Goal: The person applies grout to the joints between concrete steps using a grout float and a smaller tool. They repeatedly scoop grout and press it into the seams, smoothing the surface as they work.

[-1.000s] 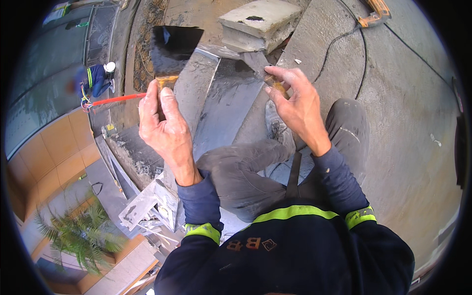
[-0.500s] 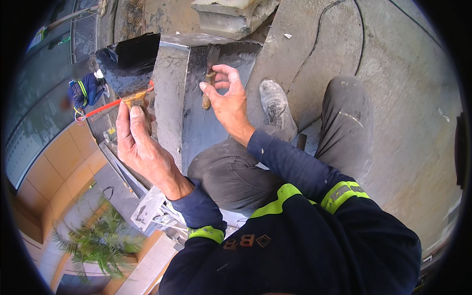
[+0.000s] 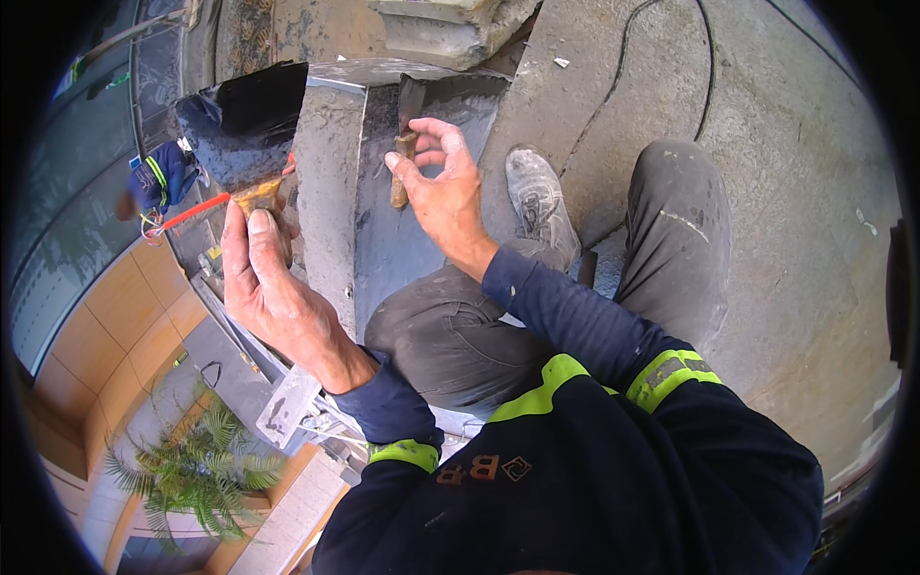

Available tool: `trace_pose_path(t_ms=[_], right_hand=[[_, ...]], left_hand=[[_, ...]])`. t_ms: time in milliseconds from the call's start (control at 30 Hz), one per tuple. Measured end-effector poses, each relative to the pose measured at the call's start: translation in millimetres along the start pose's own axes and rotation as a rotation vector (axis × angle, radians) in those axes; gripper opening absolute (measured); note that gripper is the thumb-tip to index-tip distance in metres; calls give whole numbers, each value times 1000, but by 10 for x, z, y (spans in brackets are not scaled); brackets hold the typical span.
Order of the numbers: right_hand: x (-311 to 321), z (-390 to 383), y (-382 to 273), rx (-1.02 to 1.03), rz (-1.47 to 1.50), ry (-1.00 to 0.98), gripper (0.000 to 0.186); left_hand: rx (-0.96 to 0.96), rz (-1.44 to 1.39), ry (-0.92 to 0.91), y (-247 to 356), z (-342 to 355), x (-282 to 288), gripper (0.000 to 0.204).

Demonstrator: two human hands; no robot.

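My left hand (image 3: pixel 283 302) pinches the yellowish lower end of a broad scraper between thumb and fingers. The scraper's wide dark blade (image 3: pixel 235 144) points away from me, with black, wet-looking material across it. In my right hand (image 3: pixel 448 206), thumb and fingertips grip a narrower putty knife (image 3: pixel 400 192) by its worn wooden handle. Its thin dark blade points away, above a smooth grey sloping surface (image 3: pixel 383 254). The two tools are apart. Pale dust marks my fingers.
A rough concrete ledge (image 3: pixel 331 192) runs between the tools. Beyond lies a concrete block (image 3: pixel 441 34). A black cable (image 3: pixel 625 48) crosses the concrete floor at right. Far below on the left are a person in dark clothing (image 3: pixel 163 177) and a palm plant (image 3: pixel 196 470).
My left hand has shifted slightly left with the broad scraper. The putty knife in my right hand has moved a little away and left, showing more of its blade.
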State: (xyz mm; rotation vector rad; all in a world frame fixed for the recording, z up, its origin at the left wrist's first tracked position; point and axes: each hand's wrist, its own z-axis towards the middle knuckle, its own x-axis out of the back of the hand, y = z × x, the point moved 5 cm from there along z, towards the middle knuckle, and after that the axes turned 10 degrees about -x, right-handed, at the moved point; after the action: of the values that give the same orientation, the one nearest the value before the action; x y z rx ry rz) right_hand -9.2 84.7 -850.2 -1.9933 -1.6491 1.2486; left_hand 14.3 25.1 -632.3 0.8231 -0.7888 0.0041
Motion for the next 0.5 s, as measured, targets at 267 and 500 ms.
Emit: trace_pose_path(t_ms=[267, 500], right_hand=[[206, -168, -41, 40, -180, -69, 48], [520, 31, -22, -77, -97, -39, 48]], left_hand=[[-27, 2, -42, 44, -6, -20, 40], [-28, 79, -36, 45, -8, -22, 40]])
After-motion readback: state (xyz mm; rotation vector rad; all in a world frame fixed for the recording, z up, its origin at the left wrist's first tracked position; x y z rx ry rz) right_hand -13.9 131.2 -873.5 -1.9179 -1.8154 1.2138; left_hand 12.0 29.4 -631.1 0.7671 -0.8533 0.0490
